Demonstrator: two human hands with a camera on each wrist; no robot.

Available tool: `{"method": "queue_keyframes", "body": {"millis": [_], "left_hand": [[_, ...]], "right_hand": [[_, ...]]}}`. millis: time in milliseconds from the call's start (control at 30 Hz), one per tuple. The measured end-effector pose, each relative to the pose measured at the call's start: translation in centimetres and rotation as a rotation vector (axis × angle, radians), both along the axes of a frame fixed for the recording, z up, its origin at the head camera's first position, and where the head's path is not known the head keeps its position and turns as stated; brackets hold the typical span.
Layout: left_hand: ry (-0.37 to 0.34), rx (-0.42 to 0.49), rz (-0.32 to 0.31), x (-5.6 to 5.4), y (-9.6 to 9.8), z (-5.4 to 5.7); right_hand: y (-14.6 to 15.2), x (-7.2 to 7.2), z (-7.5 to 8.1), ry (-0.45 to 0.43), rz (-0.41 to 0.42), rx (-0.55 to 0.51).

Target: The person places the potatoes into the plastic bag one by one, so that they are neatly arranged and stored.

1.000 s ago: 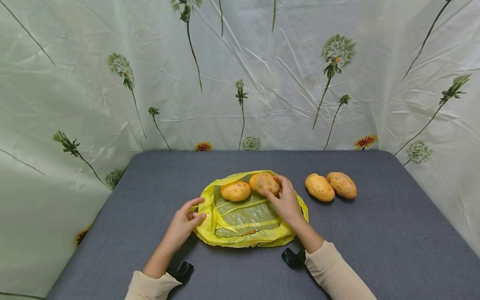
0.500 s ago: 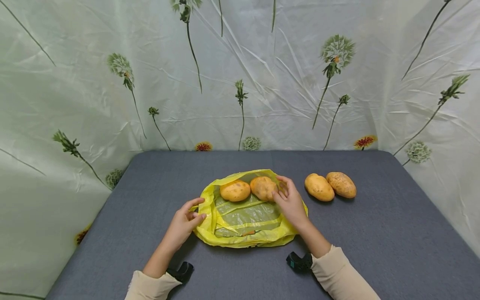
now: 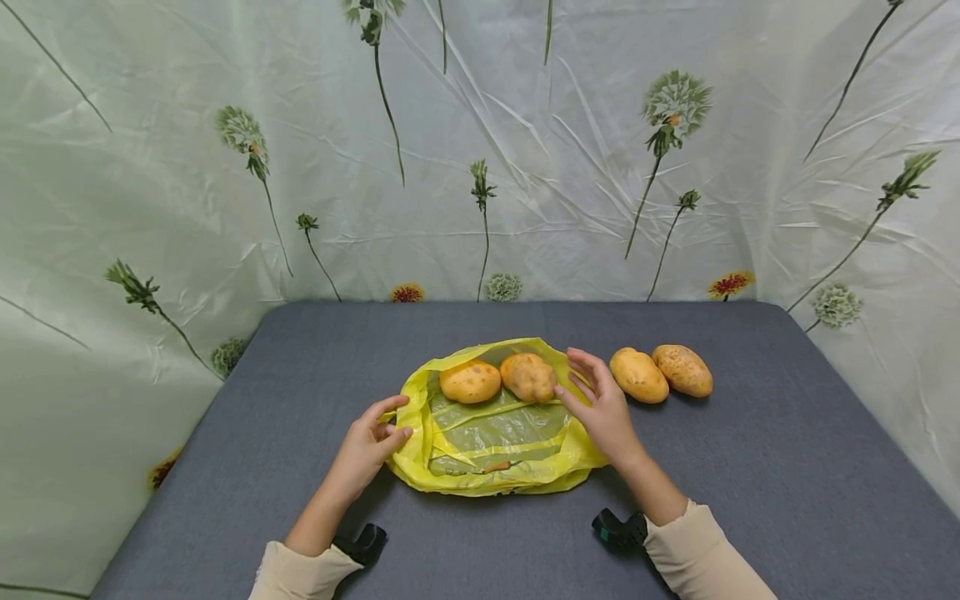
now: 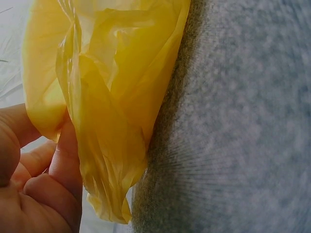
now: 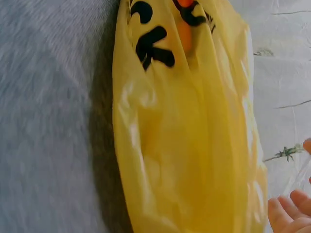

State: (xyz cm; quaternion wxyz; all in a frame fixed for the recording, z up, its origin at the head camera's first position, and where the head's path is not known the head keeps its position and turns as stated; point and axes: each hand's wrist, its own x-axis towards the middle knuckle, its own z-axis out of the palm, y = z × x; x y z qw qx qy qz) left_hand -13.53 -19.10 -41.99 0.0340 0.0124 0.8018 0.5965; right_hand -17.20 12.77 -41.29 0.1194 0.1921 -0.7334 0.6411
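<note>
A yellow plastic bag (image 3: pixel 495 483) lies on the table with its mouth spread upward. Inside it, at the back, one potato (image 3: pixel 470 382) sits beside a second, lumpier potato (image 3: pixel 528 377). My left hand (image 3: pixel 366 446) pinches the bag's left rim between thumb and fingers; the left wrist view shows the thin film (image 4: pixel 112 126) hanging in folds beside them. Over the bag's right side, my right hand (image 3: pixel 603 408) has its fingers spread and holds nothing. Its fingertips are just right of the lumpier potato. Only a few fingertips (image 5: pixel 291 211) show in the right wrist view.
Two more potatoes lie to the right of the bag: a smooth one (image 3: pixel 639 375) and a spotted one (image 3: pixel 683 370), nearly touching. The grey table (image 3: pixel 780 467) ends at the back before a flower-printed curtain (image 3: pixel 555 167).
My right hand has let go of the lumpier potato, which now rests in the bag, and has drawn back to the right. The left hand has stayed in place.
</note>
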Motion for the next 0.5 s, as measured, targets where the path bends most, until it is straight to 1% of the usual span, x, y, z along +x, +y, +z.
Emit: {"method": "queue_keyframes", "body": {"millis": [133,200,267,367,500], "left_hand": [[0.010,-0.011,0.000,0.6,0.5,1.3],[0.013,-0.016,0.000,0.7,0.5,1.5],[0.014,-0.017,0.000,0.7,0.6,1.6],[0.010,-0.020,0.001,0.7,0.5,1.5],[0.000,-0.026,0.005,0.6,0.5,1.4]], "right_hand": [[0.8,0.2,0.5,0.061,-0.037,0.049],[1.2,0.4,1.1,0.093,-0.064,0.080],[1.5,0.8,1.8,0.110,-0.094,0.106],[2.1,1.2,2.8,0.121,-0.141,0.129],[3.4,1.1,2.9,0.130,-0.208,0.129]]}}
